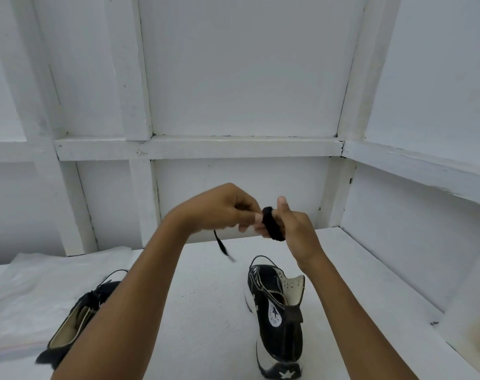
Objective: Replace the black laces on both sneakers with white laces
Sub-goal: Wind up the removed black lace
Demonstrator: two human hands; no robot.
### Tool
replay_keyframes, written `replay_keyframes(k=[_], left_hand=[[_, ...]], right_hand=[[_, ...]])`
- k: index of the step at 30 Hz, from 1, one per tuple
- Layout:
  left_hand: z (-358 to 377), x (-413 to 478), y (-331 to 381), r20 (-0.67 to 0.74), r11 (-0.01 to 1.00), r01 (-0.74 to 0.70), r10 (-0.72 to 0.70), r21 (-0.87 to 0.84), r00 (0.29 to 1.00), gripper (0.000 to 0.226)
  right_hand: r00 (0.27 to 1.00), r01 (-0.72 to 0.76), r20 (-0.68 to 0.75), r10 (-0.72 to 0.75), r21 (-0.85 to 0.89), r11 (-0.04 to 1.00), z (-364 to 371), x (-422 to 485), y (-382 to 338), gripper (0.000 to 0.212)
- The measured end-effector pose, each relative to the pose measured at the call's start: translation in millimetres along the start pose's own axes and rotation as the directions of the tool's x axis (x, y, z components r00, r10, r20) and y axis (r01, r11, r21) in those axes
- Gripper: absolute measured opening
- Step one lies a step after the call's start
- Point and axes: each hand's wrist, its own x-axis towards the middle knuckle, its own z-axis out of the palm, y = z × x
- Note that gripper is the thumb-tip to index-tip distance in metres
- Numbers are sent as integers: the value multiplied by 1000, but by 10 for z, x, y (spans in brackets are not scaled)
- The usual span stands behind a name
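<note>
A black lace (271, 224) is wound in a bundle round the fingers of my right hand (293, 229), held up above the table. My left hand (225, 209) pinches the lace beside the bundle, and a loose end (222, 246) dangles below it. The right sneaker (277, 316), black with a white sole, stands on the table with bare eyelets and its tongue folded open. The left sneaker (77, 316) lies at lower left, partly hidden by my left forearm, with black laces in it. I see no white laces.
The white table (206, 311) is boxed in by white walls with a ledge (200, 146) at the back and on the right. A sheet of clear plastic (27, 292) lies on the table at the left, under the left sneaker.
</note>
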Motion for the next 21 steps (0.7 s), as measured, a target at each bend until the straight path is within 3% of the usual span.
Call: replay_keyframes(k=[4, 8, 10, 13, 16, 21], left_hand=[[-145, 41, 41, -244, 992, -78, 51, -101, 968, 12], [-34, 203, -169, -461, 969, -98, -18, -225, 887, 13], [135, 267, -287, -488, 977, -73, -36, -202, 872, 15], [430, 286, -371, -399, 999, 23, -35, -36, 916, 28], [648, 244, -294, -255, 998, 44, -29, 53, 966, 31], [700, 188, -31, -108, 955, -55, 90, 291, 990, 25]], right_hand=[[989, -67, 141, 42, 174, 982, -30, -102, -128, 75], [978, -160, 198, 58, 548, 821, -95, -130, -199, 73], [982, -148, 186, 21, 698, 701, -101, -114, -213, 69], [992, -89, 123, -21, 813, 576, -102, -74, -196, 63], [1000, 7, 5, -15, 711, 704, -105, -40, -110, 57], [995, 48, -97, -21, 285, 957, -58, -135, 13, 41]])
